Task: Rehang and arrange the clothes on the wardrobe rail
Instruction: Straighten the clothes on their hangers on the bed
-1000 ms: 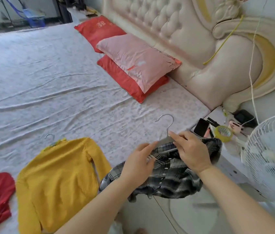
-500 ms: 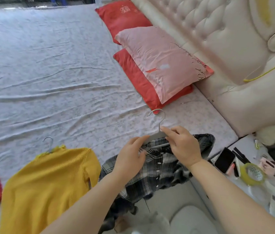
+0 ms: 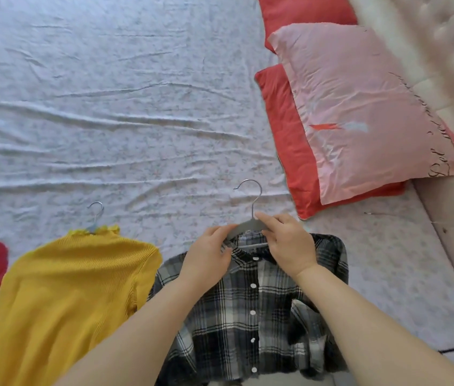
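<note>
Item: plaid shirt (image 3: 248, 302), flat and button-side up at the near edge of the bed sheet (image 3: 109, 107), long axis running from hem by me to collar. The hook of its hanger (image 3: 245, 226) points away up the bed. I log left hand (image 3: 206, 260) and right hand (image 3: 290, 246) close together, both pinching the hanger at the collar. Adjacent: yellow sweater (image 3: 67, 288) on the left, pink pillow (image 3: 359, 107), red pillows (image 3: 284, 135) and tufted headboard (image 3: 443, 37) on the right.

Open sheet (image 3: 136, 121) ahead — yellow sweater (image 3: 67, 288) close left, pillows (image 3: 359, 107) right.
</note>
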`<action>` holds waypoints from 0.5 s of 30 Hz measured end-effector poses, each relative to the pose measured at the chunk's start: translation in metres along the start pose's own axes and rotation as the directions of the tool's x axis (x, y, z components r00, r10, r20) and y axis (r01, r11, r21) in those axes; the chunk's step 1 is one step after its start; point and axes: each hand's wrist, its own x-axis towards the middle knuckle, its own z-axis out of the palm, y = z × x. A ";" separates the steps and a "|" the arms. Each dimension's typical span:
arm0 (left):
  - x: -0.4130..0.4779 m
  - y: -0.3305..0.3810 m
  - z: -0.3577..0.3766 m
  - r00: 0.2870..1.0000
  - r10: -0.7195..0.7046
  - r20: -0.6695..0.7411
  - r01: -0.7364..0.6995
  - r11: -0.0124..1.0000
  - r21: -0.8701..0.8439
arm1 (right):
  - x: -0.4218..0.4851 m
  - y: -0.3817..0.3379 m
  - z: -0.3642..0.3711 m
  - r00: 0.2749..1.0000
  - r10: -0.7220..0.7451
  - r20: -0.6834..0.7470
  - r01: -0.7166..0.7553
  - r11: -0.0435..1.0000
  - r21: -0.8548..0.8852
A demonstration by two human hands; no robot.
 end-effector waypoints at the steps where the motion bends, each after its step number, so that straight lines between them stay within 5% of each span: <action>1: 0.010 -0.005 0.002 1.000 -0.028 0.004 0.028 0.999 0.020 | 0.009 0.005 0.010 1.000 0.018 0.021 -0.018 1.000 -0.004; 6: 0.041 -0.031 0.015 0.980 -0.196 0.030 0.194 0.979 0.069 | 0.040 0.019 0.055 0.952 0.201 0.230 -0.188 0.979 -0.079; 15: 0.016 -0.041 0.021 0.954 -0.297 0.040 0.291 0.950 0.110 | -0.010 0.008 0.064 0.868 0.166 0.469 -0.150 0.986 -0.071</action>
